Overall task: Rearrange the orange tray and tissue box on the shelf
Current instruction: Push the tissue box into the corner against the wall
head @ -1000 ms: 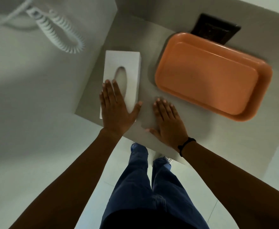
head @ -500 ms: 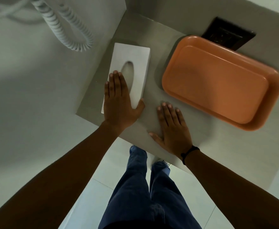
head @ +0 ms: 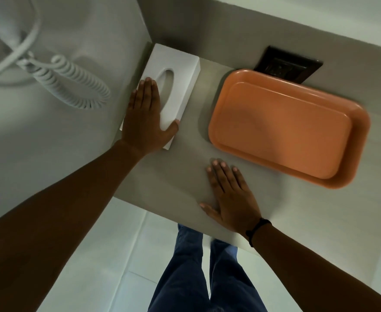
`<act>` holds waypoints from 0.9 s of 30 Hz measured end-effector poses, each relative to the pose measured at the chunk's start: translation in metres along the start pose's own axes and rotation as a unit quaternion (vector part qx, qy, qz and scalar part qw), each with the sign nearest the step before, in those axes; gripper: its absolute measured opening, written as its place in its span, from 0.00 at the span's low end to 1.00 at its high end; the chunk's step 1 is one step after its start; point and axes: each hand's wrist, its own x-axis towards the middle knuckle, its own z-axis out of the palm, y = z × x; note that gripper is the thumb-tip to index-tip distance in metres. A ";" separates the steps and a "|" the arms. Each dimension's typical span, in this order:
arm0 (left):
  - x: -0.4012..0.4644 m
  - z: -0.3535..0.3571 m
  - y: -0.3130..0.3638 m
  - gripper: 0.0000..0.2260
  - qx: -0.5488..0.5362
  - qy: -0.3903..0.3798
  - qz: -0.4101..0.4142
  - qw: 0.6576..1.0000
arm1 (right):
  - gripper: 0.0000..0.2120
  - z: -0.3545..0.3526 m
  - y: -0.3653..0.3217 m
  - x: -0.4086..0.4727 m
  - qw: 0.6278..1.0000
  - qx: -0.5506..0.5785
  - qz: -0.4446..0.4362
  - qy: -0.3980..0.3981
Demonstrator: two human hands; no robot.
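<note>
A white tissue box [head: 176,70] with an oval slot lies at the left end of the grey shelf [head: 189,167], its far end close to the back wall. My left hand [head: 147,118] rests flat on the box's near half, fingers together, thumb along its right side. The empty orange tray [head: 286,127] sits to the right, angled, near the back wall. My right hand [head: 230,197] lies flat on the bare shelf in front of the tray's left corner, touching neither object.
A dark wall socket plate [head: 288,66] sits behind the tray. A white coiled cord [head: 72,84] hangs on the wall to the left of the shelf. The shelf's front edge runs just behind my right wrist; below are my legs and a tiled floor.
The tissue box has slid away from me towards the back wall under my left hand. My right hand stays flat on the shelf; the tray has not shifted on the shelf.
</note>
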 end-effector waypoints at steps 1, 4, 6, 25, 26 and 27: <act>0.005 0.000 -0.001 0.51 -0.001 -0.002 0.000 1.000 | 0.47 0.001 0.000 0.000 1.000 0.004 0.000 0.003; 0.012 0.000 -0.004 0.51 0.002 -0.005 -0.004 1.000 | 0.47 0.002 0.001 0.000 1.000 0.017 0.000 0.004; 0.014 -0.002 -0.004 0.51 0.001 -0.005 -0.006 1.000 | 0.47 -0.001 -0.001 0.000 1.000 0.024 -0.003 -0.004; -0.074 0.019 0.012 0.42 -0.092 0.075 -0.104 0.987 | 0.14 -0.100 -0.024 0.271 0.780 0.524 0.341 0.036; -0.073 0.020 0.011 0.42 -0.092 0.081 -0.103 0.987 | 0.14 -0.098 -0.024 0.274 0.781 0.522 0.341 0.042; -0.071 0.021 0.010 0.42 -0.092 0.088 -0.102 0.987 | 0.13 -0.098 -0.024 0.276 0.781 0.520 0.342 0.045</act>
